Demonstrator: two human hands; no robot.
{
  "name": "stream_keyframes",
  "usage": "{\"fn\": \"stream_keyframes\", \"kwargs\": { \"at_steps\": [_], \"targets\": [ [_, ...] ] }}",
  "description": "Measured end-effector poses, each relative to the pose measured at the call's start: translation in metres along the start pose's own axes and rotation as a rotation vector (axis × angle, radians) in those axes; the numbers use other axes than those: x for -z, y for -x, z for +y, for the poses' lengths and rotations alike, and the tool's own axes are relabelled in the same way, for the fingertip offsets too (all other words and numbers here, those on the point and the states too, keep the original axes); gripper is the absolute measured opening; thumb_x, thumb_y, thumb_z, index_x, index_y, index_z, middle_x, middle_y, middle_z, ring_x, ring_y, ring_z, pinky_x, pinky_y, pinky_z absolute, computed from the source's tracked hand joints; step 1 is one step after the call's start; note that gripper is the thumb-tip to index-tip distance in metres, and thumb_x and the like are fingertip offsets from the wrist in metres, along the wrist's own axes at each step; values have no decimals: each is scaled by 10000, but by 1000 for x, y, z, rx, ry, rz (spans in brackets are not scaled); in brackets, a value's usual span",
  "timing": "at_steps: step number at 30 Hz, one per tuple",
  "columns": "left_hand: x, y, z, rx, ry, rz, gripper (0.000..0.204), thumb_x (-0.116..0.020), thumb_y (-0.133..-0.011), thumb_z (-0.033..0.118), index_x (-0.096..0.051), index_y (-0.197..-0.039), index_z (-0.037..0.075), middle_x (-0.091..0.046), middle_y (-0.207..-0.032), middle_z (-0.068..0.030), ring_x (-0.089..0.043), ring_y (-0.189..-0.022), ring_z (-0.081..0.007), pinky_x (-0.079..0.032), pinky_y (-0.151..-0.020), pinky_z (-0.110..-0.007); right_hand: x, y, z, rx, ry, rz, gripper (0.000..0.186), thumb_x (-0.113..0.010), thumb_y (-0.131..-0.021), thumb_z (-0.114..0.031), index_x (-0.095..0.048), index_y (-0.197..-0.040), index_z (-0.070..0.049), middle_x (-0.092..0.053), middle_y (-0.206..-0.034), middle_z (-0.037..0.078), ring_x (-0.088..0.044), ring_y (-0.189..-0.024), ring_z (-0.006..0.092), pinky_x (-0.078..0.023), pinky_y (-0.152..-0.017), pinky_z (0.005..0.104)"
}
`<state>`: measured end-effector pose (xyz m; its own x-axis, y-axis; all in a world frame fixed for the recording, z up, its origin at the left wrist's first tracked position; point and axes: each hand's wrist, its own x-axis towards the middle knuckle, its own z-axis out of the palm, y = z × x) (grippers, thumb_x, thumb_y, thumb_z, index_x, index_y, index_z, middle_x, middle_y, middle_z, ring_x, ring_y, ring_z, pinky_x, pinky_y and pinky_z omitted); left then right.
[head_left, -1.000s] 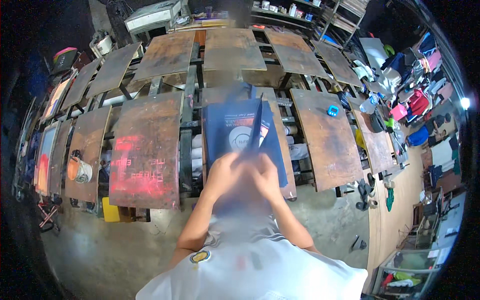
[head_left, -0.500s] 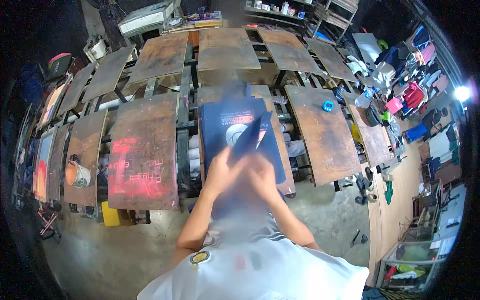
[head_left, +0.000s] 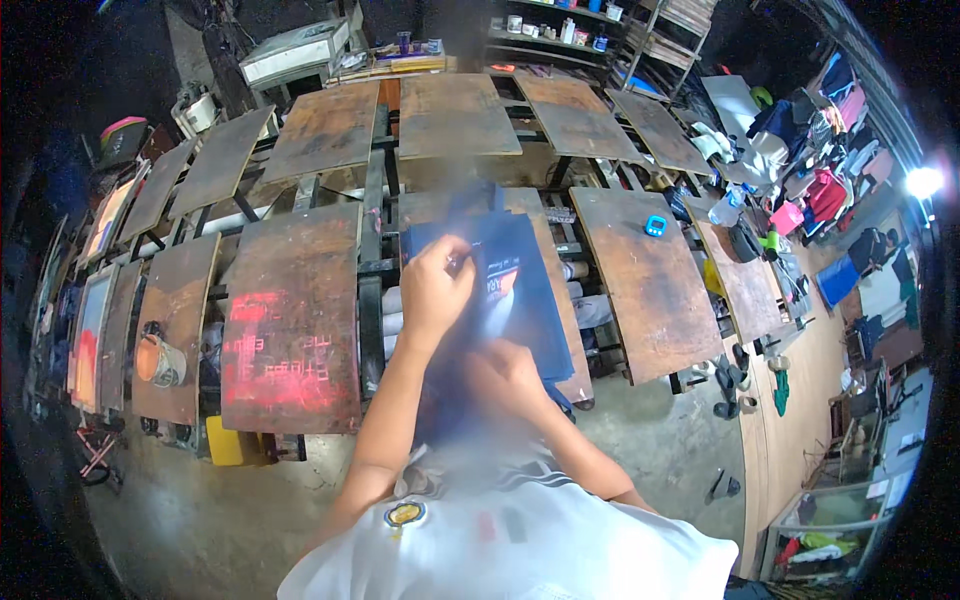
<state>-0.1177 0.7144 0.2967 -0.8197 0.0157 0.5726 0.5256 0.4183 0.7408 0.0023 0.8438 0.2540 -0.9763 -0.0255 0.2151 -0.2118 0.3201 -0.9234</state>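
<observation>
Stack of flat navy-blue printed fabric bags [head_left: 538,315] atop brown rectangular wooden board [head_left: 418,207]. Person's L hand [head_left: 437,285], fingers curled, is over board's upper L part; R hand [head_left: 512,372], partly blurred, nr its lower edge; can't tell if either grips fabric. Small blue plastic device [head_left: 655,226] R of board.

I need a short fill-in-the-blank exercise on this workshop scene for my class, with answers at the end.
The left hand is ____ from the shirt than the right hand.
The small blue device lies to the ____ of the dark blue printed pieces.
The bucket is to the ____ of the pink-stained board.

Missing words: farther; right; left.
</observation>
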Motion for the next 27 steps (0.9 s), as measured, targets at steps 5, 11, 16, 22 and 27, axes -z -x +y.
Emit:
{"fn": "stream_keyframes", "kwargs": {
  "at_steps": [5,11,16,22,27],
  "targets": [
    [-2,-26,9,-62,28,52,108,-649,-824,19,-636,-929,-3,-675,-806,-131,-638,-604,-176,-469,-573,-307,5,-13,-7,53,167,96,250,-680,-888,-142,-500,-801,8,-541,-649,181,-533,-554,282,-430,-542,387],
    [14,-61,24,-71,187,115,119,-548,-940,86,-591,-910,-22,-596,-733,-43,-579,-620,-104,-465,-556,-258,51,-43,14,257,476,610,108,-567,-940,-80,-608,-925,18,-608,-776,202,-608,-680,336,-474,-629,413],
    [17,-62,28,151,277,34,194,-541,-944,158,-618,-952,-20,-649,-760,-98,-623,-603,-173,-486,-550,-303,93,-60,-9,193,354,637,146,-658,-915,-111,-623,-972,19,-649,-886,183,-643,-787,323,-505,-714,381],
    [28,-78,-10,189,93,126,261,-569,-893,239,-632,-918,-13,-645,-702,-169,-643,-665,-341,-480,-628,-414,63,-22,41,161,512,181,164,-697,-858,-127,-642,-950,-2,-662,-875,178,-656,-801,353,-512,-716,425],
    [31,-94,-6,168,57,126,241,-563,-891,213,-638,-904,-16,-661,-749,-202,-645,-686,-368,-485,-646,-424,56,13,96,43,417,208,104,-669,-880,-71,-659,-918,25,-641,-808,174,-649,-720,290,-503,-648,363]
  ]
}}
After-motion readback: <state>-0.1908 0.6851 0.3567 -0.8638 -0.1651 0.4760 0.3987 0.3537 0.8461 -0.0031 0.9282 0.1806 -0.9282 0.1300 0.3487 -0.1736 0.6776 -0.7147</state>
